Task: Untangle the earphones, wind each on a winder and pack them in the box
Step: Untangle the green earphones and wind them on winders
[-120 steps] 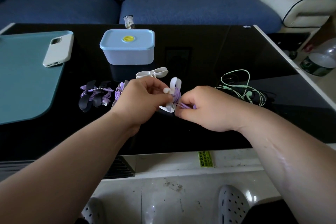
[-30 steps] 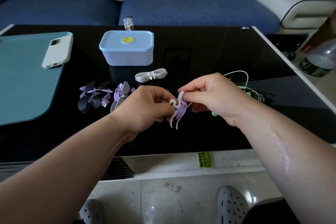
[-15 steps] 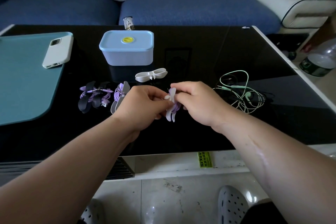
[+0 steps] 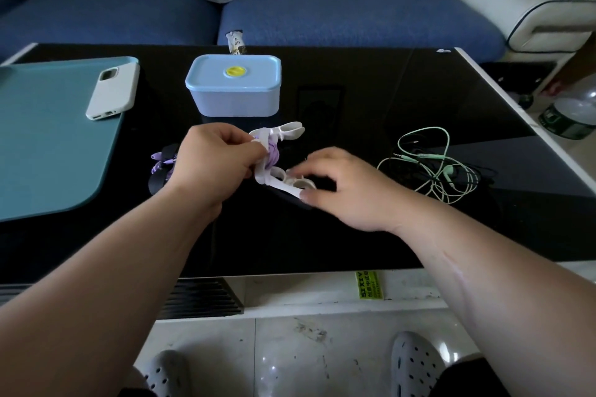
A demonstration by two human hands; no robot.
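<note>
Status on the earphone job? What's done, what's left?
Done: purple earphones wound on a dark winder, partly behind the left hand. In hand: that hand grips a white winder wrapped in purple cord; right hand touches its lower end, grip blurred. Left: green earphones lie tangled, spare winder unused, blue box lidded, nothing visibly packed.

The left hand pinches a winder, fingers curled. The right hand sits at its 4 o'clock, fingers bent and blurry, arm pointing to 10 o'clock.
</note>
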